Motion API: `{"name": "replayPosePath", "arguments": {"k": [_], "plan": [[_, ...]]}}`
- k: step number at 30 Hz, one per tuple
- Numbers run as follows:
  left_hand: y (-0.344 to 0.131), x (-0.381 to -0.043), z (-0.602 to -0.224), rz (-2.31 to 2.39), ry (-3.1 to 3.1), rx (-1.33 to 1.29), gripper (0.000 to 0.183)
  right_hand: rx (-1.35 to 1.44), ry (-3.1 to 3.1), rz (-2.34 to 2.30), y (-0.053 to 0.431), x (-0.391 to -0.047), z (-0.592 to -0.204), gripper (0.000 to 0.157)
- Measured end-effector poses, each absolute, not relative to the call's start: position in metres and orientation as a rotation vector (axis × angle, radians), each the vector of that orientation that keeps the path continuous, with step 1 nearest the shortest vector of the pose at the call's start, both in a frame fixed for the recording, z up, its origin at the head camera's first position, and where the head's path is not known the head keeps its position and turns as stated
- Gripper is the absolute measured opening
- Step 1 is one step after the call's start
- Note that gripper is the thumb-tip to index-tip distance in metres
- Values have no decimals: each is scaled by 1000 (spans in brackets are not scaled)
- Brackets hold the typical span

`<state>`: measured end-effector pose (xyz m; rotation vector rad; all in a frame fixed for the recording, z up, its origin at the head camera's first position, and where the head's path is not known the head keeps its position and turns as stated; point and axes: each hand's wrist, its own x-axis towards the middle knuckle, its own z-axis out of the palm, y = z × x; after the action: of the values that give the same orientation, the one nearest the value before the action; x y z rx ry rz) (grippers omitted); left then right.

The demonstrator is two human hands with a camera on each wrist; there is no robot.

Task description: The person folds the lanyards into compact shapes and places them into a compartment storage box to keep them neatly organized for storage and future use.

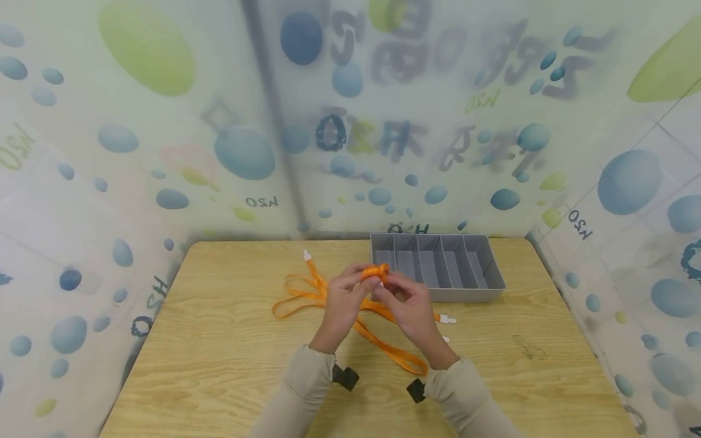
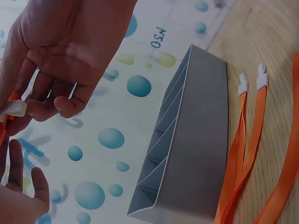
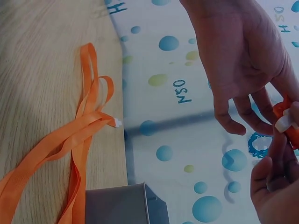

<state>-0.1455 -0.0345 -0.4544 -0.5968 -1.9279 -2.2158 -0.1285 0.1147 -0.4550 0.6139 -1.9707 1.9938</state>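
Raised over the table, both hands hold a rolled-up orange lanyard between their fingertips. My left hand grips the roll from the left, thumb in front. From the right, my right hand pinches it with thumb and fingers. A white plastic clip sticks out of the roll between the fingers in the right wrist view. Below the hands, more orange lanyards lie loosely crossed and looped on the wood, with white clips at their ends.
A grey divided box with several narrow compartments stands at the back of the wooden table, right of the hands. A patterned curtain-like wall rises behind the table. Black pieces sit at the sleeve cuffs.
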Motion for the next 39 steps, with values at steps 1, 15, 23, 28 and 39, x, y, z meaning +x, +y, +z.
{"name": "replayPosePath", "arguments": {"k": [1,15,23,28,39], "plan": [[-34,-146,-455,-2230,-1926,-593,24,611,-1965,2002,115,-129,-455,16],[-28,-148,-457,-2415,-1823,-593,40,472,-2067,1954,112,-130,-450,13],[-30,-149,-459,-2369,-1970,-617,41,369,-2101,2033,115,-132,-452,12],[-34,-147,-457,-2326,-2062,-668,49,326,-2098,2044,119,-133,-454,17],[-35,-156,-467,-2248,-2031,-406,24,137,-2139,1997,130,-141,-454,21]]}}
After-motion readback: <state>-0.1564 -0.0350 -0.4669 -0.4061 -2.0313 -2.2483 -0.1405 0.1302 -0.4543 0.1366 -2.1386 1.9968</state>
